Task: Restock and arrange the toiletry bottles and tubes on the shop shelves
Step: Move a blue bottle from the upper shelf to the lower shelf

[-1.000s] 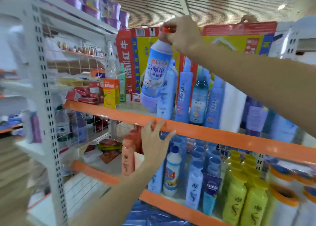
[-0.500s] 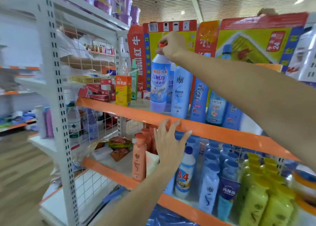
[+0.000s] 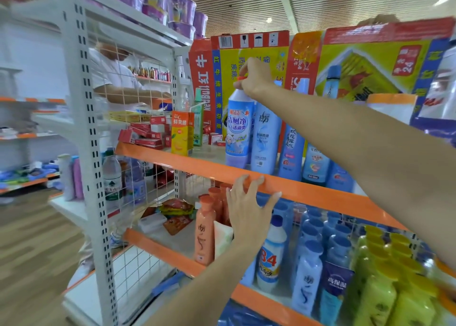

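Observation:
A tall white-and-blue cleaner bottle (image 3: 237, 128) with an orange cap stands upright on the upper orange-edged shelf (image 3: 308, 190), at the left end of a row of blue bottles (image 3: 266, 138). My right hand (image 3: 254, 79) grips its cap from above. My left hand (image 3: 249, 209) rests with spread fingers on the shelf's orange front edge, holding nothing. On the lower shelf (image 3: 158, 246) stand orange bottles (image 3: 204, 229), a white "84" bottle (image 3: 271, 254), blue-capped bottles (image 3: 308, 274), a dark blue tube (image 3: 335, 291) and green bottles (image 3: 385, 288).
Large red-and-yellow cartons (image 3: 249, 79) stand behind the upper row. A yellow juice carton (image 3: 182, 136) and red boxes (image 3: 145, 134) lie to the left. A wire mesh panel and white upright (image 3: 84, 153) bound the shelf's left side; a person in white (image 3: 111, 79) works behind it.
My right hand has lowered the cleaner bottle from tilted in the air to standing on the upper shelf beside the blue bottles. My left hand moved up onto the shelf edge.

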